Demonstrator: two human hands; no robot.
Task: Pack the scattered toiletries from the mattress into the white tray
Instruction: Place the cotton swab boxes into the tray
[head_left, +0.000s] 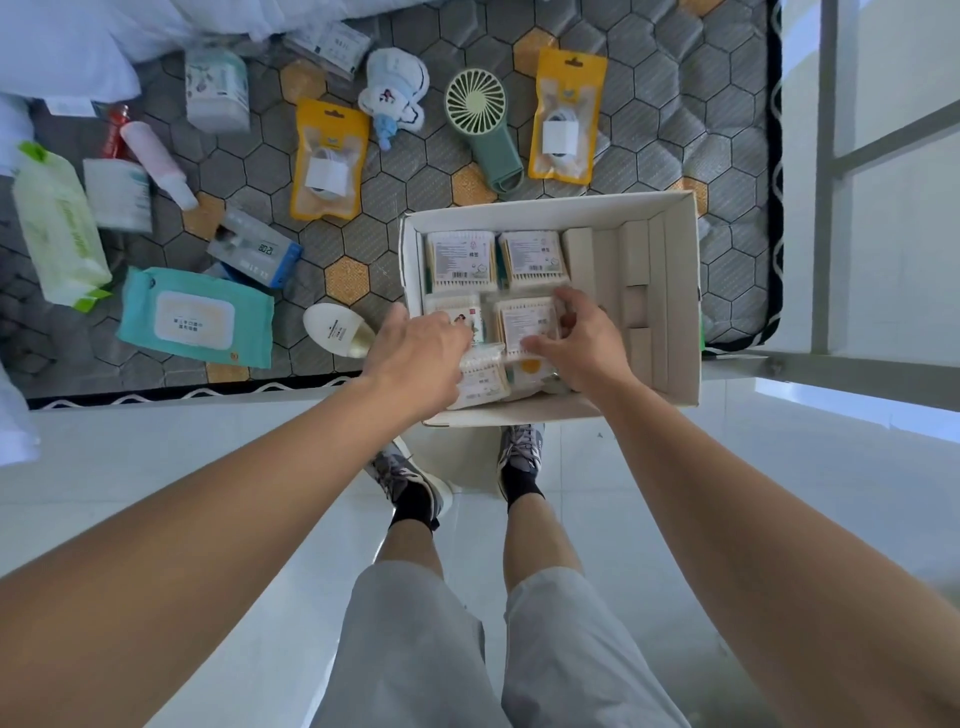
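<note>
The white tray (680, 291) sits at the mattress's near edge and holds several packs of cotton swabs, two of them at the back (462, 260). My right hand (582, 338) grips a swab pack (524, 325) in the tray's near half. My left hand (421, 353) rests over the packs beside it, fingers on another swab pack (480, 376). On the mattress to the left lie a teal wipes pack (195, 317), a green wipes pack (57, 228), a pink bottle (158, 161) and a white oval bottle (340, 327).
Further back on the mattress (649, 104) lie two yellow cable pouches (327, 161), a green hand fan (483, 119), a small plush toy (395, 88), a boxed clock (254, 249) and a jar (215, 88). White cardboard dividers (644, 280) fill the tray's right side. White bedding lies top left.
</note>
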